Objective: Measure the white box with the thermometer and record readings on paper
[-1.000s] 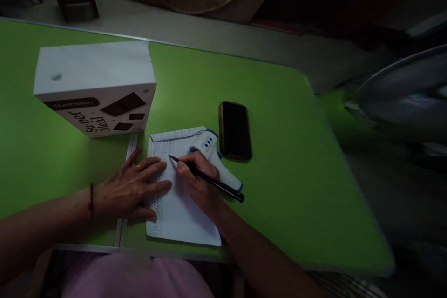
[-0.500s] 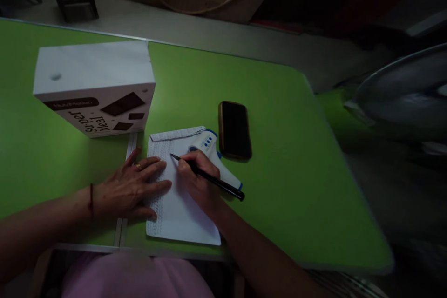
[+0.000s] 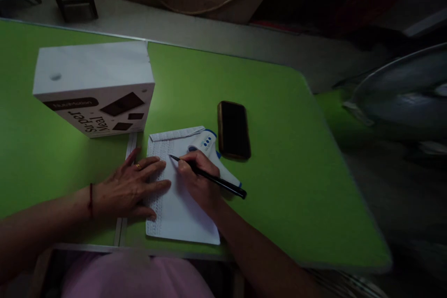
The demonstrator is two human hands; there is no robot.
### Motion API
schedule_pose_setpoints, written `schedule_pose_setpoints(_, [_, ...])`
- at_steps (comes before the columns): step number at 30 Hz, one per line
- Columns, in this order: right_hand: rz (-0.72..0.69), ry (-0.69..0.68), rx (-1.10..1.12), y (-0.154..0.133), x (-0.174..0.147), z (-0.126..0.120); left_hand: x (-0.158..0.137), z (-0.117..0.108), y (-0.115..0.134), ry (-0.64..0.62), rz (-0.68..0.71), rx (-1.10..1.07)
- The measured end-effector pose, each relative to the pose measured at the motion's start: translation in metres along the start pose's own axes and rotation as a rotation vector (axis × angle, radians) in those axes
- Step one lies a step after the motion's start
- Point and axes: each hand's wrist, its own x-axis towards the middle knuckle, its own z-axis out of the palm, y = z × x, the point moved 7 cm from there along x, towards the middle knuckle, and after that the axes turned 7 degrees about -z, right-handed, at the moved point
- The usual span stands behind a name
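A white notepad [image 3: 185, 223] lies on the green table, with rows of small handwriting along its left side and a folded page at its top. My left hand [image 3: 131, 188] rests flat with fingers spread over the notepad's left edge. Gripped in my right hand [image 3: 200, 181] is a black pen [image 3: 223, 184], its tip at the paper beside the written rows. A white and blue infrared thermometer [image 3: 206, 142] lies across the notepad's upper right, partly hidden behind my right hand.
Right of the thermometer lies a dark phone [image 3: 233, 129] in a brown-edged case. A white box [image 3: 94, 67] with printed lettering stands at the left on the green table [image 3: 279, 158]. A fan [image 3: 405, 93] is beyond the table's right edge, and a dark stool [image 3: 75, 2] is at the back left.
The pen's rear end has swung slightly up and to the right, with its tip shifted a little on the page. My left hand has stayed in place.
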Motion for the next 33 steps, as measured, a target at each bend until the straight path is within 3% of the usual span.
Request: schedule_pose_setpoints(33, [0.029, 0.02, -0.034, 0.0013, -0.0004, -0.004, -0.001, -0.0018, -0.0002, 0.008, 0.011, 0.021])
